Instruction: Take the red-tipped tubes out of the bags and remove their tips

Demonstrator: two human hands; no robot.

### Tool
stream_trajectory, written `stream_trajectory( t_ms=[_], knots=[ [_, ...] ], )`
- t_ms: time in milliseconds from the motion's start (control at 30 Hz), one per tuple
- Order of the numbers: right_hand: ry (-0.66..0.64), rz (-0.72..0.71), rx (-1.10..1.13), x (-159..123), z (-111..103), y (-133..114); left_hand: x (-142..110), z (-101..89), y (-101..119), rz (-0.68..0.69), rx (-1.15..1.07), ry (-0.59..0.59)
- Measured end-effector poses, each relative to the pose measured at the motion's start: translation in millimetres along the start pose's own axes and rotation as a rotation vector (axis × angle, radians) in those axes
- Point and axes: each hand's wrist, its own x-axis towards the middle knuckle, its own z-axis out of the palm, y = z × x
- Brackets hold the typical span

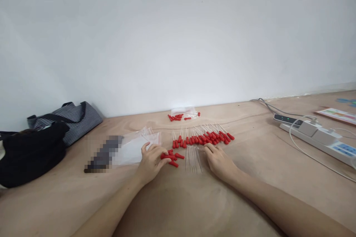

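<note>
My left hand (pixel 152 160) is closed in a pinch on a red rubber bulb, at a small pile of loose red rubber bulbs (pixel 179 156). Just right of that pile lie several thin clear glass tubes (pixel 193 161), side by side. My right hand (pixel 218 157) rests at the right of these tubes, fingers curled together near their upper ends; whatever they grip is hidden. Beyond both hands stretches a row of droppers (pixel 205 139), their red bulbs toward me and clear stems pointing to the wall.
Clear zip bags (pixel 136 146) lie left of my left hand beside a blurred dark object (pixel 104 155). Another bag (pixel 183 111) with red bulbs lies near the wall. A striped bag (pixel 75 118) and black cloth (pixel 33 155) sit left; a power strip (pixel 319 140) with cables is right.
</note>
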Motion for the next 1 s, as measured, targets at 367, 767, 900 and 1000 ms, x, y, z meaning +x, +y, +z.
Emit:
stream_trajectory(
  t_ms=[367, 767, 900, 1000],
  knots=[
    [0.078, 0.029, 0.071, 3.3, 9.2, -7.4, -2.8, -2.4, -3.6, 0.099, 0.028, -0.084],
    [0.172, 0.073, 0.236, -1.1, -3.6, -8.2, -2.4, -3.0, 0.3, 0.035, 0.003, -0.048],
    [0.095, 0.193, 0.099, -1.3, -13.4, -3.2, 10.7, 4.6, 13.5, -0.051, -0.021, 0.041],
    [0.028, 0.202, 0.064, -2.1, -15.8, -2.0, 31.5, 12.9, 27.1, -0.050, -0.036, 0.008]
  ],
)
